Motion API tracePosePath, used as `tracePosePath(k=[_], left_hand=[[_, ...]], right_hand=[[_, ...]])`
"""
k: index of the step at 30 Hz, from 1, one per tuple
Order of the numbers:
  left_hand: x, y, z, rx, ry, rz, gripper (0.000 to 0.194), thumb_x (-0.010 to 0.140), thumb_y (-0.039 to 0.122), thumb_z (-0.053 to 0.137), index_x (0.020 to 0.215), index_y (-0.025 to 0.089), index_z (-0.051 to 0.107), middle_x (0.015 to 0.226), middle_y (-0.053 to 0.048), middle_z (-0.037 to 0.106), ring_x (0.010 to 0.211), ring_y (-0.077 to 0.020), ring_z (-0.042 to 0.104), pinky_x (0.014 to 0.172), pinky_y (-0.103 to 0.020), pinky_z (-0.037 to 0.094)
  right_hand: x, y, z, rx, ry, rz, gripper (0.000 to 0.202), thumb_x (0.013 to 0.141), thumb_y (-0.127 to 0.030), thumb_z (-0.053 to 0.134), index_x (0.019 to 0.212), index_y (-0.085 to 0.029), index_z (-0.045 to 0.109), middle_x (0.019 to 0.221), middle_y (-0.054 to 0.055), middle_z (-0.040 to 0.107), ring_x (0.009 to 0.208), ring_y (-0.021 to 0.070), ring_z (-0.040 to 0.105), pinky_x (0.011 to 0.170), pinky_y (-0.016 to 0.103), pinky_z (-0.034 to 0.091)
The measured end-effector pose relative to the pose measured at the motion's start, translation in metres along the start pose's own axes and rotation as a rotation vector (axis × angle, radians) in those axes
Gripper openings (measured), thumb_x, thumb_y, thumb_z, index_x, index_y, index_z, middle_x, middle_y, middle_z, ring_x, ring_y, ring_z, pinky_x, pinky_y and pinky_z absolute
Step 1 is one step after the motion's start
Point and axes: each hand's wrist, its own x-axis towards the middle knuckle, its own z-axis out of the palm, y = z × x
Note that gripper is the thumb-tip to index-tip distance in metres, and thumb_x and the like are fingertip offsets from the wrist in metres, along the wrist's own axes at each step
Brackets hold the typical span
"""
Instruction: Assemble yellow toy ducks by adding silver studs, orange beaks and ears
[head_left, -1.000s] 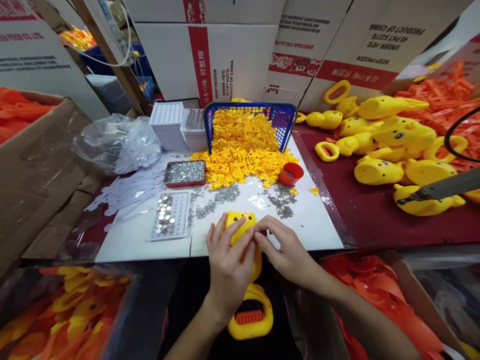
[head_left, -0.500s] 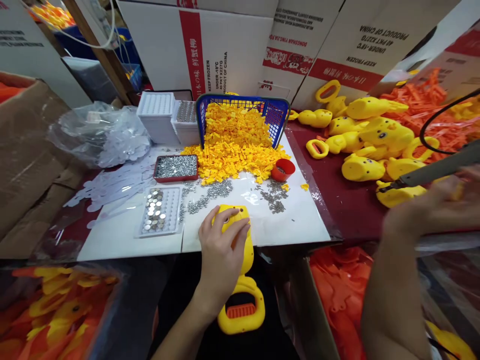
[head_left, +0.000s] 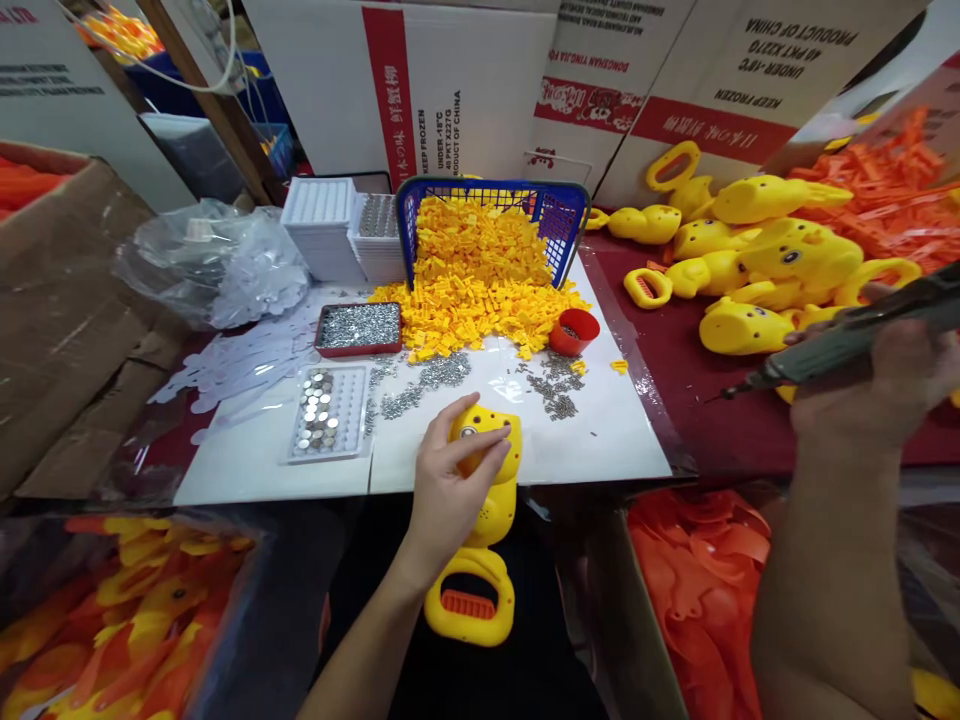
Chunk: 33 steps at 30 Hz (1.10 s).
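Left hand clasps glossy yellow toy; right hand grips slim screwdriver.

blue wire basket tipped at the white mat's back edge, spilling small yellow plastic pieces | red tray of silver screws left of the spill | clear tray of round silver cells near the front-left corner | small red cup right | yellow toy shells on red cloth, desk's right edge

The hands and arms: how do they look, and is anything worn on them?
Both hands, left and right, are bare: no gloves, rings or watch show. Both forearms are bare as far as the picture shows, with no sleeve in view. The fingernails are short and unpainted.
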Motion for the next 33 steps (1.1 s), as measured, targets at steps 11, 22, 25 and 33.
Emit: tracePosePath(k=[11,22,25,33], left_hand=[[-0.007,0.008,0.058,-0.018,-0.05,0.137,0.005,0.083,0.026,0.078,0.085,0.029,0.082,0.125,-0.009,0.067,0.119,-0.0291,0.063,0.102,-0.053,0.051],[-0.008,0.011,0.056,0.026,-0.067,0.142,0.006,0.081,0.024,0.08,0.081,0.03,0.081,0.126,-0.008,0.067,0.119,-0.0299,0.062,0.102,-0.054,0.048],[-0.008,0.011,0.055,0.047,-0.079,0.15,0.006,0.082,0.024,0.08,0.082,0.03,0.081,0.126,-0.007,0.066,0.119,-0.0288,0.062,0.103,-0.053,0.048],[-0.007,0.011,0.055,0.059,-0.101,0.14,0.008,0.083,0.026,0.079,0.086,0.033,0.082,0.128,-0.006,0.066,0.121,-0.0286,0.06,0.104,-0.052,0.046]], right_hand=[[-0.103,-0.032,0.086,0.301,-0.923,0.071,0.026,0.086,-0.051,0.065,0.08,-0.028,0.055,0.043,-0.011,0.039,0.028,0.0068,0.035,0.036,0.021,0.038],[-0.116,-0.048,0.086,0.194,-0.932,0.057,0.024,0.087,-0.048,0.066,0.078,-0.029,0.053,0.041,-0.009,0.043,0.027,0.012,0.038,0.035,0.029,0.042],[-0.116,-0.047,0.084,0.151,-0.883,0.074,0.027,0.084,-0.052,0.067,0.079,-0.03,0.052,0.039,-0.01,0.041,0.026,0.0132,0.037,0.034,0.03,0.041],[-0.12,-0.047,0.088,0.151,-0.865,0.057,0.027,0.084,-0.049,0.069,0.078,-0.029,0.052,0.039,-0.009,0.043,0.026,0.0134,0.039,0.034,0.031,0.042]])
